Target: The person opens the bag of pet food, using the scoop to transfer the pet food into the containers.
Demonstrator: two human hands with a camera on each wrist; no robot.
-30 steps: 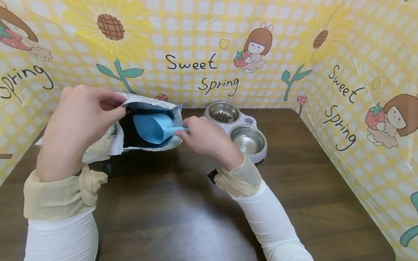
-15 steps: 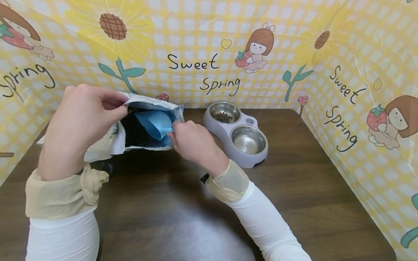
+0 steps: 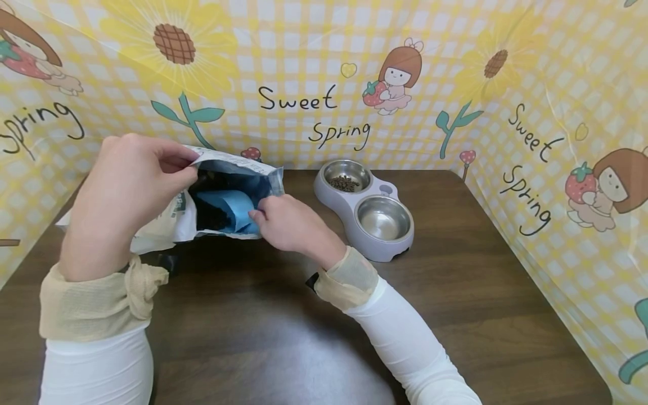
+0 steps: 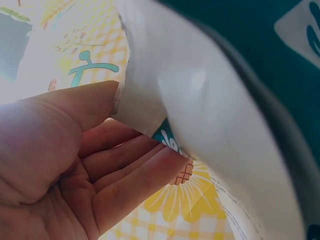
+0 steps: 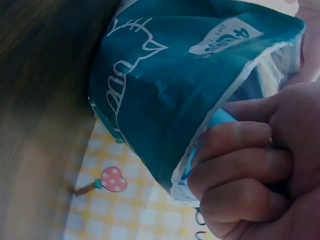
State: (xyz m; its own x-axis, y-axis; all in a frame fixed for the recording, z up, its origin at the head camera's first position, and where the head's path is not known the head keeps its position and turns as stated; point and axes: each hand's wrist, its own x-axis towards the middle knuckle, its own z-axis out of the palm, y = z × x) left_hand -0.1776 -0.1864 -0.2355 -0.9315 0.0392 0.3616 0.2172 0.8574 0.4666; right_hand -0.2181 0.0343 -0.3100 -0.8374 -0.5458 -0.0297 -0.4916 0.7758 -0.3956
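Observation:
My left hand (image 3: pixel 126 191) pinches the upper edge of an opened pet food bag (image 3: pixel 172 222), holding its mouth wide toward the right. In the right wrist view the bag (image 5: pixel 155 95) is teal, with a white cat outline. A light blue scoop (image 3: pixel 235 205) lies inside the bag's mouth, among dark contents. My right hand (image 3: pixel 291 222) grips the scoop's handle right at the bag's opening, its fingers curled; the handle itself is mostly hidden. In the left wrist view the thumb and fingers of my left hand (image 4: pixel 100 145) pinch the bag's pale edge.
A lilac double pet bowl (image 3: pixel 349 211) stands behind and to the right of my right hand. Its rear steel bowl holds some brown kibble (image 3: pixel 343 183); bare steel shows in the front one (image 3: pixel 383 218). A yellow checked cloth (image 3: pixel 283 45) rises around the brown table (image 3: pixel 283 337).
My right hand has moved left and slightly down, pushing the scoop deeper into the bag, and the scoop has turned. The left hand and the double bowl stay in place.

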